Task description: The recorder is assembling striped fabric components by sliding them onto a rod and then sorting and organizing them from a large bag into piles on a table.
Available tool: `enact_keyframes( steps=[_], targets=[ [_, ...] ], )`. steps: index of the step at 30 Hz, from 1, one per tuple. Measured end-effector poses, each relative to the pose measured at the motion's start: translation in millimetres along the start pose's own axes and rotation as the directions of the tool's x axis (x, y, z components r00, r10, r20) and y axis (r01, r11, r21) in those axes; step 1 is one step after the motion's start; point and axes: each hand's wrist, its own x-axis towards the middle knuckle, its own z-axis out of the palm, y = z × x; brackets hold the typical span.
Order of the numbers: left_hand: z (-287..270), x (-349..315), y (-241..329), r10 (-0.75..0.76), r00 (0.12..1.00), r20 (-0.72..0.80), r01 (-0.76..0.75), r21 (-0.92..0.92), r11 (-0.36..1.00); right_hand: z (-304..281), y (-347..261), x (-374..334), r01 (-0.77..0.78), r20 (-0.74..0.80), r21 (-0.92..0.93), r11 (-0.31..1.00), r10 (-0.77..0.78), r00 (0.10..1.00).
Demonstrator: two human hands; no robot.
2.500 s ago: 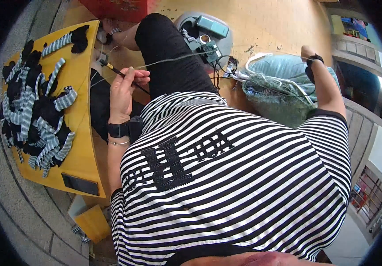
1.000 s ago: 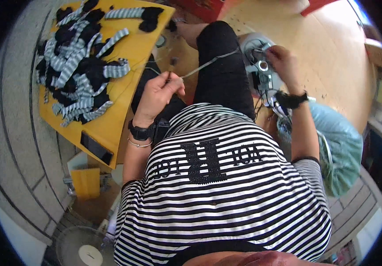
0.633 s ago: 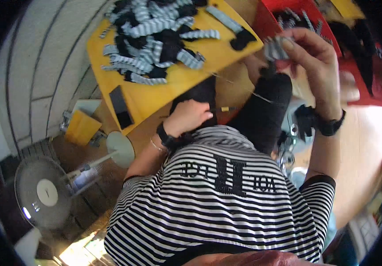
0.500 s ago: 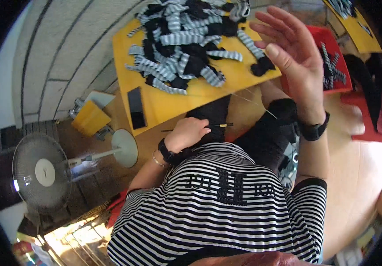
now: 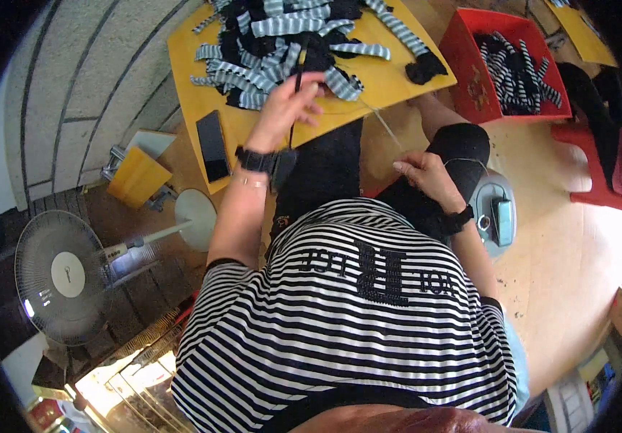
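My left hand (image 5: 287,110) is over the near edge of the yellow table (image 5: 390,79), closed on a thin black stick (image 5: 299,78) with a yellow band. Other fingers of that hand are spread. My right hand (image 5: 432,180), lower and above my right thigh, has its fingers pinched together at the end of a pale thread (image 5: 387,130). This thread slants up to the table's edge. On the table lies a heap of grey-and-white striped and black knit pieces (image 5: 282,43). One striped piece with a black end (image 5: 405,40) lies apart at the right.
A dark phone (image 5: 212,146) lies at the table's left corner. To the right stand a red bin (image 5: 470,86) of striped knit pieces and a red stool (image 5: 578,155). A grey tray (image 5: 495,234) is beside my right leg. A fan (image 5: 66,274) stands at the left.
My left hand has risen from my lap to the table, bringing the stick upright. The right hand has dropped from its raised, spread pose to beside my thigh, fingers now pinched.
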Motion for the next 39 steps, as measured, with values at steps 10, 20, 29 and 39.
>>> enact_keyframes(
  steps=[10, 20, 29, 39],
  targets=[
    [-66, 98, 1, 0.031, 0.994, -0.108, -0.026, 0.047, 0.999, -170, 76, -311, -0.100, -0.589, 0.674, 0.732, 0.615, 0.524],
    [-104, 162, 9, -0.017, 0.971, -0.240, 0.051, 0.135, 0.990, -239, 53, -492, -0.972, -0.973, -0.216, -0.091, -0.061, 0.222],
    [-104, 76, 10, 0.381, 0.876, -0.296, -0.091, 0.675, 0.733, -24, -95, 52, 0.228, -0.250, -0.763, 0.605, -0.602, 0.758],
    [-140, 89, -22, 0.435, 0.898, -0.062, -0.233, 0.772, 0.591, 37, -83, 135, 0.218, -0.130, -0.792, 0.570, -0.506, 0.853]
  ],
)
